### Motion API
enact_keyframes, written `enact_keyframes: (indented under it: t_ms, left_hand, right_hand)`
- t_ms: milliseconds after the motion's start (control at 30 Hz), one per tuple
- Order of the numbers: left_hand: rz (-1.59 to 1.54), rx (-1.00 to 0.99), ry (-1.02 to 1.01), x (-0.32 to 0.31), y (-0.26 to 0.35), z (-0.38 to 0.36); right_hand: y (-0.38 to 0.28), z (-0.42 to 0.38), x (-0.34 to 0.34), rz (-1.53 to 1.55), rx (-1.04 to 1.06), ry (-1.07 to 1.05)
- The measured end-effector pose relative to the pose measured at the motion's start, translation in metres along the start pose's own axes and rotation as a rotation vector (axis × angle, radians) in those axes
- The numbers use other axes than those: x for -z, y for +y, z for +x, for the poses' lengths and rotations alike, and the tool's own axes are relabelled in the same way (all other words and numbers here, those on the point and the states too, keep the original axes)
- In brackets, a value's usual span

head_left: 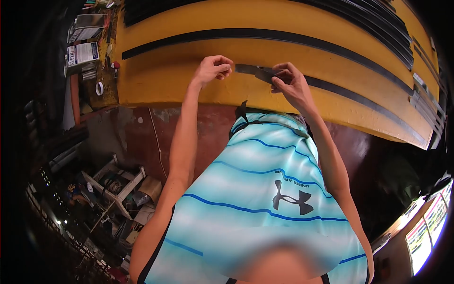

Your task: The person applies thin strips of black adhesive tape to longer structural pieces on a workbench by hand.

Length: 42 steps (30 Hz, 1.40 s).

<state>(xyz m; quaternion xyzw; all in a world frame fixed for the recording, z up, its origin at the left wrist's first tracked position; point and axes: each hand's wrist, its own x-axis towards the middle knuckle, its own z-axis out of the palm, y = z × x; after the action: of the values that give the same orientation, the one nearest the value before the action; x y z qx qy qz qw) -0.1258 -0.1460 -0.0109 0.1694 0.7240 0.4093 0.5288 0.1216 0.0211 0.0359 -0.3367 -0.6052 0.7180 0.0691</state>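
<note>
My right hand (292,85) pinches a long dark flat strip (340,88) near its left end, thumb below and fingers above. The strip runs off to the right over the yellow tabletop (175,87), and its end piece looks shinier and greyer. Just left of that end is my left hand (213,70), its thumb and fingers curled together in a pinch, apart from the strip. Whatever may be between those fingertips is too small to make out. Farther back, a second long black strip (236,33) lies across the table.
Stacks of dark strips (373,28) lie along the table's far side, with lighter strips (425,102) at the right end. Metal cans (82,53) and a white tape roll (99,88) stand at the left. A cluttered wooden frame (118,184) sits on the floor at lower left.
</note>
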Motion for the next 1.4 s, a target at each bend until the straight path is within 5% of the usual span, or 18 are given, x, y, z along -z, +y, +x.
enact_keyframes:
  t_ms: [200,433,533,600,667,833,1400]
  left_hand:
    - [0.155,0.011,0.146,-0.008,0.039,-0.029]
    - [0.363,0.22,-0.073,-0.031,0.069,0.007]
    - [0.464,0.115,-0.341,-0.02,0.072,0.025]
    - [0.466,0.133,-0.39,-0.017,0.073,0.039]
    - [0.551,-0.112,-0.463,-0.015,0.068,0.047]
    - [0.551,-0.149,-0.54,-0.02,0.067,0.051]
    - [0.727,-0.377,-0.443,-0.024,0.047,0.055]
  right_hand:
    - [-0.008,0.021,-0.023,-0.064,0.036,-0.153]
    - [0.003,0.046,-0.035,-0.178,0.145,-0.271]
    - [0.005,0.044,-0.025,-0.295,0.232,-0.23]
    - [0.012,0.045,-0.013,-0.376,0.262,-0.137]
    - [0.026,0.041,-0.004,-0.53,0.3,0.002]
    - [0.035,0.028,-0.02,-0.709,0.322,0.069]
    - [0.045,0.029,-0.038,-0.794,0.301,0.301]
